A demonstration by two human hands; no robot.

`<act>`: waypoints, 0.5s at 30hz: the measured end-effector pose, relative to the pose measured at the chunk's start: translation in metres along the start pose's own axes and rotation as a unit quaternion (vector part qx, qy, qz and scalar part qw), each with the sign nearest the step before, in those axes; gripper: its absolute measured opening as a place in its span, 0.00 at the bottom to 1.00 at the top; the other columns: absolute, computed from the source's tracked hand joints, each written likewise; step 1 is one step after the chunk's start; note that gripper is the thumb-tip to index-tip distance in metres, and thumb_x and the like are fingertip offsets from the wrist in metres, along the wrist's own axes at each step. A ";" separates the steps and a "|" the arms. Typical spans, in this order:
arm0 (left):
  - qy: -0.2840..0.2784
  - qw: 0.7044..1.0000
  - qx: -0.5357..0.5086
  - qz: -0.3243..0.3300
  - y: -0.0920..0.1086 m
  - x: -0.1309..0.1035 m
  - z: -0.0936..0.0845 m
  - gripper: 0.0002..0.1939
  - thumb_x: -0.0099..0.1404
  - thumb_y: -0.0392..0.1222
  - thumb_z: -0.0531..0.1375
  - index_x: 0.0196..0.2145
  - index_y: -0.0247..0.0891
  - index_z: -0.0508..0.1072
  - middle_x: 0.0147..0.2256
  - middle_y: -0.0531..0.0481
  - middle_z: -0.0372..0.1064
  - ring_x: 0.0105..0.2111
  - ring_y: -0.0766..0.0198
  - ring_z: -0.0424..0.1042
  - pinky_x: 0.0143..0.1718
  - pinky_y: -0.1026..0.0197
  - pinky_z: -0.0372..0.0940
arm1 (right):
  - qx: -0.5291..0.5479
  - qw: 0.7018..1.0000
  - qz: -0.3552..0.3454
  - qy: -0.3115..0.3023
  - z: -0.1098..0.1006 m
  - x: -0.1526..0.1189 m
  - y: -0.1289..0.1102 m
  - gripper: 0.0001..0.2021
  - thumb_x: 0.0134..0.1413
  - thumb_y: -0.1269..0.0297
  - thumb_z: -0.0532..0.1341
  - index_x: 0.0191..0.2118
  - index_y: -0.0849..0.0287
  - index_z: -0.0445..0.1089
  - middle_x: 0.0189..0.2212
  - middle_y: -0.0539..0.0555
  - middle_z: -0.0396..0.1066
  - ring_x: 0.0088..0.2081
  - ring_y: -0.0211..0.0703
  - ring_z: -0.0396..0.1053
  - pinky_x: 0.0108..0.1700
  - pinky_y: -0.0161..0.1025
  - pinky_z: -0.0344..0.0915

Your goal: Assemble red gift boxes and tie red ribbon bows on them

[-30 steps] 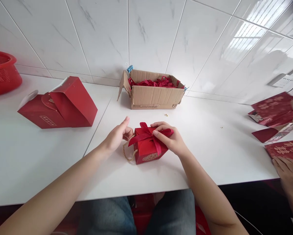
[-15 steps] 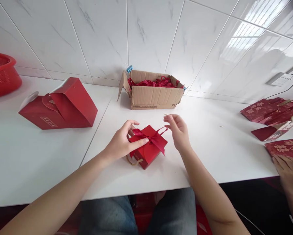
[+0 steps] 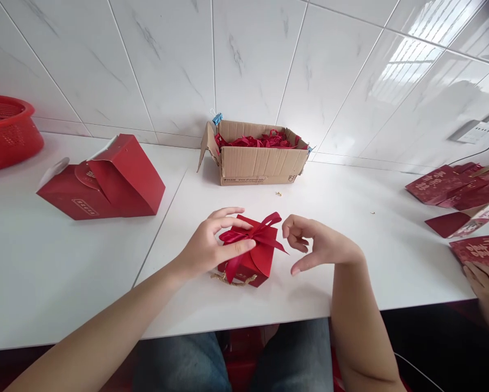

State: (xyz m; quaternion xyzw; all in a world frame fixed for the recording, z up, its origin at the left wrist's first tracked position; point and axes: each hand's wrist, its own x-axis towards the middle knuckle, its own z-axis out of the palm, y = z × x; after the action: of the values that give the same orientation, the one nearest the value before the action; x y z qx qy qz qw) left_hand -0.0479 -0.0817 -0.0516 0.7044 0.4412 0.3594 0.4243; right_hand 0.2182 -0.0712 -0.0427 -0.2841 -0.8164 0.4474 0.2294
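Presently, box (image 3: 262, 260) on table (image 3: 187, 310), between hands. Left hand (image 3: 209, 243) spread over its top, thumb at bow (image 3: 265, 235); right hand (image 3: 323, 243) empty, thumb and fingers apart. Risk: thumb drag could loosen or skew the bow.

Basket (image 3: 13, 146) cropped, gift box (image 3: 264, 258) partly hidden

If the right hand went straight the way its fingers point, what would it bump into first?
Probably the red ribbon bow on the little gift box, since the right hand faces it. The hand's height isn't clear, so it might pass over.
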 end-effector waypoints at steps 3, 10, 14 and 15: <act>-0.008 1.000 -0.001 -0.005 0.003 -0.001 0.005 0.18 0.52 0.53 0.68 0.40 0.46 0.78 0.59 0.47 0.60 0.59 0.49 0.61 0.60 0.48 0.57 | -0.066 0.997 -0.003 0.050 0.007 0.004 -0.004 0.13 0.50 0.66 0.67 0.39 0.56 0.63 0.20 0.41 0.55 0.23 0.31 0.53 0.27 0.33 0.54; 0.043 0.998 0.003 -0.034 0.005 0.001 0.010 0.10 0.55 0.50 0.66 0.33 0.43 0.78 0.55 0.48 0.64 0.56 0.52 0.64 0.56 0.50 0.63 | -0.109 0.983 -0.114 0.091 0.025 0.015 -0.006 0.03 0.54 0.73 0.62 0.32 0.58 0.71 0.29 0.52 0.73 0.30 0.36 0.67 0.33 0.35 0.66; 0.060 0.997 0.014 -0.035 0.004 0.002 0.009 0.09 0.54 0.49 0.66 0.29 0.42 0.78 0.53 0.48 0.66 0.55 0.52 0.65 0.57 0.49 0.61 | -0.105 0.981 -0.135 0.096 0.029 0.015 -0.009 0.04 0.53 0.74 0.62 0.32 0.59 0.71 0.30 0.53 0.72 0.32 0.37 0.69 0.34 0.36 0.67; 0.060 0.997 0.017 -0.036 0.004 0.002 0.009 0.08 0.54 0.49 0.66 0.28 0.42 0.78 0.53 0.47 0.66 0.55 0.51 0.65 0.57 0.49 0.61 | -0.104 0.981 -0.137 0.093 0.029 0.015 -0.009 0.04 0.53 0.74 0.62 0.31 0.59 0.71 0.29 0.53 0.72 0.31 0.37 0.69 0.34 0.36 0.67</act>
State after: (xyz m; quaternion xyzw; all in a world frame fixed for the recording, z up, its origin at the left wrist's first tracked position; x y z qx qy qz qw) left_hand -0.0383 -0.0828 -0.0512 0.6724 0.4969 0.3785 0.3973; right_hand 0.1860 -0.0828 -0.0473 -0.2318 -0.8649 0.2960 0.3325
